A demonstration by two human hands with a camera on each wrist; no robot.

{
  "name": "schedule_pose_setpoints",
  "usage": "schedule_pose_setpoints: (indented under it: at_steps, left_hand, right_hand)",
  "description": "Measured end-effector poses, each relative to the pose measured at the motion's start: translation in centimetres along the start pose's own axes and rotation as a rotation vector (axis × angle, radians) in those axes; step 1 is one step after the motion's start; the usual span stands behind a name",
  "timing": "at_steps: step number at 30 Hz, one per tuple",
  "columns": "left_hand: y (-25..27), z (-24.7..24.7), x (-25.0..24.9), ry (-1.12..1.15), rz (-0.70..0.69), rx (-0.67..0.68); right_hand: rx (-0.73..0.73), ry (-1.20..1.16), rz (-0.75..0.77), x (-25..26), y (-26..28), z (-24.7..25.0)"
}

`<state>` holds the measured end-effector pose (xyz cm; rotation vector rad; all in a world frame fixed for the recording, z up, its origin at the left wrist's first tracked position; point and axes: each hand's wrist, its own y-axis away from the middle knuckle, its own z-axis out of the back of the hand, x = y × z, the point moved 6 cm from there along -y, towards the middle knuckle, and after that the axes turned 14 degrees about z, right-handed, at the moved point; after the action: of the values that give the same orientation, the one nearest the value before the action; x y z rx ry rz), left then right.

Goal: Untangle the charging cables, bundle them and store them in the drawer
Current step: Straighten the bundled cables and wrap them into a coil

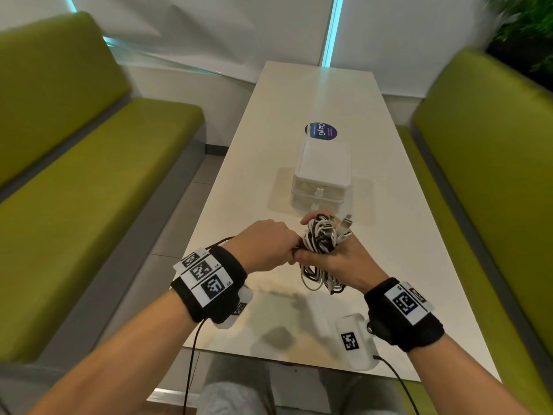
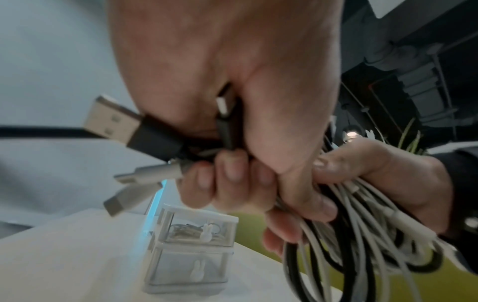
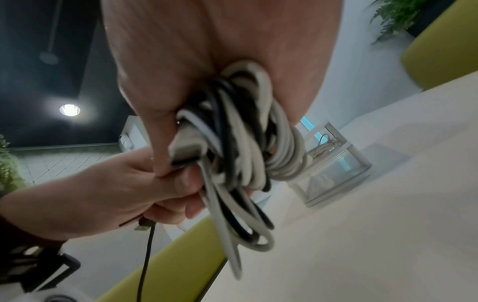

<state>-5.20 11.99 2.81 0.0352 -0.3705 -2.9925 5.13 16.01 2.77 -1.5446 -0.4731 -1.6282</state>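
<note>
At the head view's centre, our right hand (image 1: 338, 262) grips the light, floppy bundle of black and white charging cables (image 1: 318, 241) above the worktop (image 1: 329, 94); our left hand (image 1: 266, 244) pinches its plug ends. Loops slip, so we judge the wrapped middle the best hold.

- Smooth, glossy pale worktop (image 1: 317, 94), reflecting light and shadow.
- Rubbery, matt sheathing on the black and white charging cables (image 1: 318, 244); shiny bare metal on the USB plug (image 2: 110, 118), matt black plastic behind it.
- Clear, glossy plastic walls and white opaque plastic frame on the drawer box (image 1: 321, 172); small white plastic rabbit knobs (image 2: 205, 235).
- Matt green upholstery on the benches (image 1: 89, 181).
- Black knitted cloth on the wristbands (image 1: 209, 283), carrying matt printed paper-like tags.
- Glossy round sticker (image 1: 320, 131).
</note>
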Motion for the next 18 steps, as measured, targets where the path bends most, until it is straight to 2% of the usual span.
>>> schedule_pose_setpoints:
  at_steps: [5, 10, 18]
  left_hand:
    - [-0.5, -0.1, -0.2, -0.002, -0.004, 0.0]
    - [-0.8, -0.5, -0.4, 0.089, 0.001, -0.031]
    - [-0.3, 0.2, -0.1, 0.104, 0.058, -0.202]
  right_hand:
    - [0.017, -0.095, -0.073, -0.6, 0.2, 0.1]
    - [0.076, -0.189, -0.158, -1.0, 0.8, 0.1]
    - [0.17, -0.14, -0.246, -1.1, 1.5, -0.8]
